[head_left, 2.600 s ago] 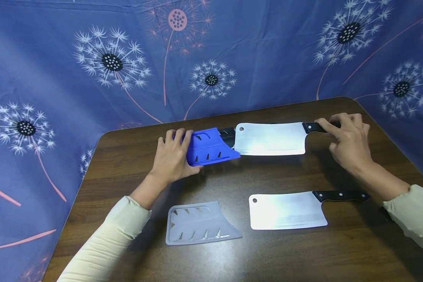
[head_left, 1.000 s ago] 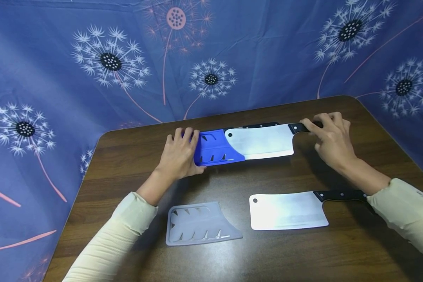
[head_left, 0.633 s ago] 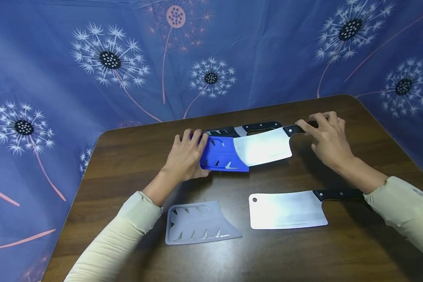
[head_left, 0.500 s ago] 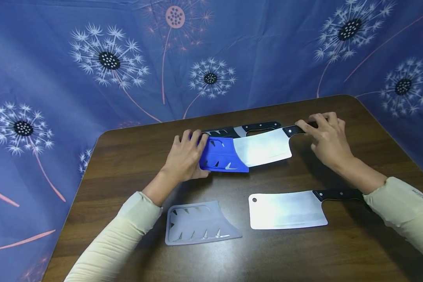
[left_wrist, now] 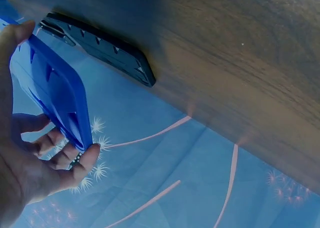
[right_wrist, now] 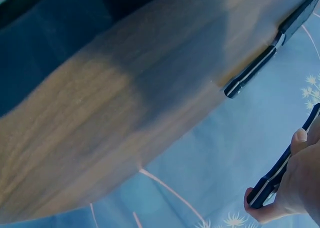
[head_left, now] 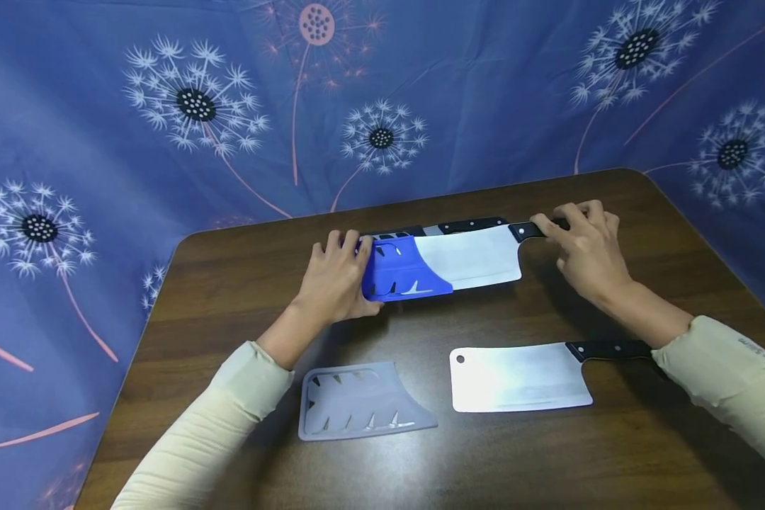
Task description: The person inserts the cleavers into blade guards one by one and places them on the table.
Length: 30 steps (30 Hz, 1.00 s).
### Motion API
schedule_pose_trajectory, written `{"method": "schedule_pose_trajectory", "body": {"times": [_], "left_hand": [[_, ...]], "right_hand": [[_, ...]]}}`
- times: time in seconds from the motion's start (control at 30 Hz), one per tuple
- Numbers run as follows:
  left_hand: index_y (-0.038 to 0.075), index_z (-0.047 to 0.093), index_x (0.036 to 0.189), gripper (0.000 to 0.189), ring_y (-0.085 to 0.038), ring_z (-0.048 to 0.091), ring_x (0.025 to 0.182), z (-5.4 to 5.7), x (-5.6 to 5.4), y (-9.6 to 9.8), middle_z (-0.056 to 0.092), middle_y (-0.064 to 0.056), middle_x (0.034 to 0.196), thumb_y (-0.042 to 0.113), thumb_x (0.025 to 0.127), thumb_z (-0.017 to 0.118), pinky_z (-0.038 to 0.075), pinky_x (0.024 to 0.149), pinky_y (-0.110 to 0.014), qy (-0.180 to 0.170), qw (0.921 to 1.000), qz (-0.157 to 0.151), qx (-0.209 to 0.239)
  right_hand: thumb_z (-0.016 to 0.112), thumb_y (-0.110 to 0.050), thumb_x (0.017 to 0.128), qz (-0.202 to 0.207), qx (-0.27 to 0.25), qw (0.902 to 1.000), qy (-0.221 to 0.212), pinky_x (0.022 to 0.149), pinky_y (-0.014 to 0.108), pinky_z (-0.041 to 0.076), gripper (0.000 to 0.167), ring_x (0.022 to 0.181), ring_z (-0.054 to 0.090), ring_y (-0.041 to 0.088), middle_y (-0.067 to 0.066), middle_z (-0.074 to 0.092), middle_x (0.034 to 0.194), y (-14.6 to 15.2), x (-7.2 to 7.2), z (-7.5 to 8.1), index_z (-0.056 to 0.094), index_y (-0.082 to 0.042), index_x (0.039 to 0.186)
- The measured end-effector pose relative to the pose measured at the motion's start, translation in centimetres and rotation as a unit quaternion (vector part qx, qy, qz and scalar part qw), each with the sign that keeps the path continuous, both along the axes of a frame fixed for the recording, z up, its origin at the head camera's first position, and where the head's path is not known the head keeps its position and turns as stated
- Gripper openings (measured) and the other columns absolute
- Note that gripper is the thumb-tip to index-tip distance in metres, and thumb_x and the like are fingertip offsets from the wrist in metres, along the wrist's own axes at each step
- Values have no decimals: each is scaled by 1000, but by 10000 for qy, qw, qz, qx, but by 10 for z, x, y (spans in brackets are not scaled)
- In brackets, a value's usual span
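Note:
My left hand point(head_left: 336, 282) grips the closed end of a blue blade guard point(head_left: 398, 273), fingers over its top edge and thumb beneath. A cleaver point(head_left: 472, 258) sits partly inside that guard; the heel side of its blade shows bare. Its black handle is pinched by my right hand point(head_left: 586, 248). In the left wrist view the blue guard point(left_wrist: 55, 82) is held off the table between thumb and fingers. In the right wrist view my right hand point(right_wrist: 295, 178) holds the handle point(right_wrist: 272, 180) above the table.
Behind lies another knife with a black handle point(head_left: 474, 225) in a black guard point(left_wrist: 100, 45). Nearer the front are a translucent grey blade guard point(head_left: 363, 402) and a bare cleaver point(head_left: 519, 379), flat on the wooden table point(head_left: 229, 297). A blue dandelion-print cloth point(head_left: 484, 85) hangs behind.
Over the earlier frames the cleaver's blade has entered the blue guard as the hands came closer together. In the last half second both have risen slightly and levelled out.

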<state>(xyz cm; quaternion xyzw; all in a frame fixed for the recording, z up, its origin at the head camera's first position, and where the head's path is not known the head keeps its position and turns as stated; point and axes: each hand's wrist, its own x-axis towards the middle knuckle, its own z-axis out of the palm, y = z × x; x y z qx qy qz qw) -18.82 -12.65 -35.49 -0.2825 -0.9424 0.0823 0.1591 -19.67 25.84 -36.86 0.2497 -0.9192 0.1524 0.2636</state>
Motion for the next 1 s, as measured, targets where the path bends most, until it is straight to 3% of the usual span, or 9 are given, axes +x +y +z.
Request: {"method": "schedule_pose_trajectory", "body": {"times": [0.23, 0.43, 0.67, 0.8, 1.0], "left_hand": [[2, 45, 138, 110, -41, 46, 111, 0, 2, 3, 47, -21, 127, 71, 58, 72, 47, 78, -57, -307, 9994, 133, -118], [3, 44, 138, 110, -40, 46, 113, 0, 4, 6, 46, -20, 127, 70, 55, 75, 46, 78, -56, -200, 9993, 269, -157], [3, 44, 138, 108, -39, 46, 111, 8, 11, 34, 48, -20, 126, 72, 59, 71, 46, 78, -55, -257, 9991, -242, 238], [4, 47, 138, 108, -37, 47, 111, 9, 11, 38, 50, -18, 125, 72, 58, 72, 46, 78, -54, -134, 9998, -100, 141], [4, 46, 139, 108, -37, 46, 111, 6, 9, 35, 49, -19, 126, 72, 59, 71, 45, 79, -56, -220, 9996, -95, 156]], "right_hand": [[71, 26, 58, -66, 103, 9999, -44, 80, 66, 31, 74, 103, 41, 48, 25, 51, 110, -1, 3, -8, 61, -7, 123], [71, 28, 56, -53, 63, 9999, 88, 81, 67, 31, 77, 103, 41, 47, 24, 51, 109, -5, 4, -8, 61, -9, 122], [63, 27, 62, 407, 96, 9991, 115, 82, 69, 34, 72, 102, 44, 46, 24, 52, 110, -42, 3, -7, 59, -9, 124], [60, 27, 64, 222, 15, 9997, -78, 82, 69, 34, 70, 101, 43, 44, 22, 52, 110, -55, 6, -5, 61, -8, 125], [55, 26, 68, 224, 7, 9997, -79, 78, 68, 35, 66, 99, 43, 45, 23, 53, 109, -59, 7, -4, 62, -6, 125]]}}
